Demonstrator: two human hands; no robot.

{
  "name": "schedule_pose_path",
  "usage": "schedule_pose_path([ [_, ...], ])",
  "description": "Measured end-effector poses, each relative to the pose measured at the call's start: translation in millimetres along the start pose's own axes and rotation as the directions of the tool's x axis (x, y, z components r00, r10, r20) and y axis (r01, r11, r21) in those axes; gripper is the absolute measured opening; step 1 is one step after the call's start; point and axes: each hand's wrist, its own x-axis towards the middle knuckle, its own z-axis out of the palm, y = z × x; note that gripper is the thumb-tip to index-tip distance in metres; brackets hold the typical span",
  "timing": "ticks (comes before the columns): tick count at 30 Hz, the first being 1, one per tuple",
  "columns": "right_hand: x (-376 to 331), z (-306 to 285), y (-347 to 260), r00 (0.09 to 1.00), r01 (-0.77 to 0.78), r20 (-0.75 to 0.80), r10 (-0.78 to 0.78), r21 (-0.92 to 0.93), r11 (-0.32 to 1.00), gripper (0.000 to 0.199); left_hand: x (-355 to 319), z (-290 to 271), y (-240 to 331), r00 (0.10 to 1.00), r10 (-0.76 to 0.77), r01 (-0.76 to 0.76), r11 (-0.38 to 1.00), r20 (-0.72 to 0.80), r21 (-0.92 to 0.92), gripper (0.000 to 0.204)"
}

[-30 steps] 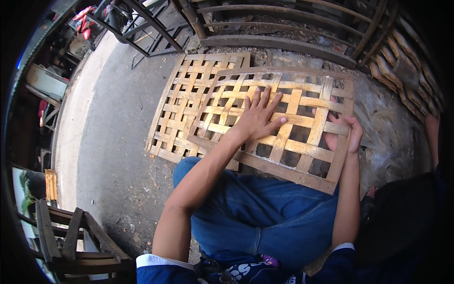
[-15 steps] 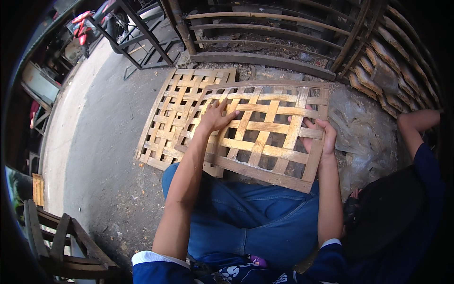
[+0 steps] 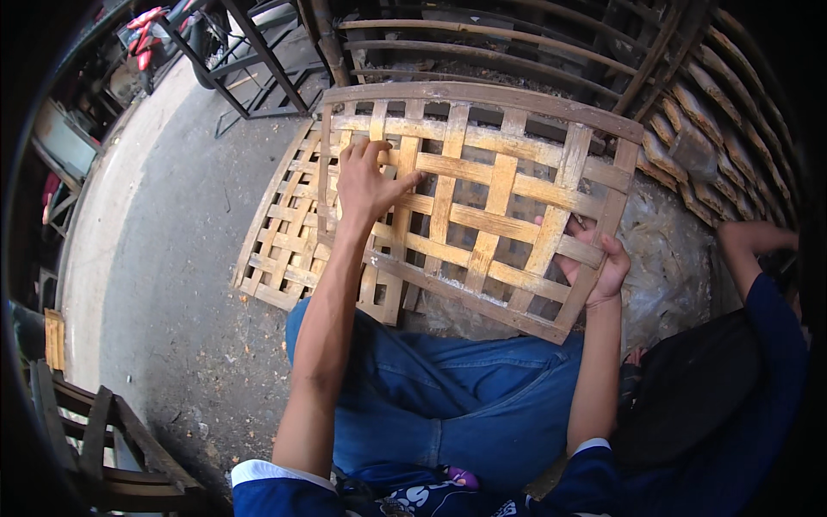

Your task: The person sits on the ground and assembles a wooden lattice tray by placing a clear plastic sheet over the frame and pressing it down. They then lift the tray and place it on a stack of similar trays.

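A woven lattice panel (image 3: 500, 186) of pale wooden strips in a flat brown frame is tilted up in front of me, above my knees. My left hand (image 3: 369, 183) grips its strips near the left side, fingertips hooked into the openings and thumb spread along the weave. At the lower right corner my right hand (image 3: 610, 269) is closed round the frame edge, its thumb in front and fingers showing behind through the gaps. A second woven panel (image 3: 274, 237) lies on the ground behind and to the left, partly hidden by the held one.
A slatted wooden rack (image 3: 482, 53) stands beyond the panels. Stacked rough-edged slabs (image 3: 689, 142) and clear plastic sheeting (image 3: 668, 246) are at the right, beside another person's arm (image 3: 748, 250). At the left are a dark metal frame (image 3: 250, 65) and a wooden stand (image 3: 108, 439).
The held panel has come up off the lower one and tilted more upright, its far edge higher. My left hand has risen with it; my right hand keeps its hold on the corner.
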Motion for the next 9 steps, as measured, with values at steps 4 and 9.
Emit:
schedule_pose_path([
  [4,-25.4,12.4,-7.5,0.981,-0.056,0.176,0.079,-0.132,0.99,0.104,8.8,-9.5,-0.2,0.948,0.141,-0.162,0.986,-0.284,-0.05,0.066],
  [9,-19.5,68.7,23.5,0.891,0.187,0.433,0.137,-0.624,0.759,0.098,5.2,-34.9,-9.4,0.986,-0.025,-0.019,0.965,-0.164,-0.263,0.062],
])
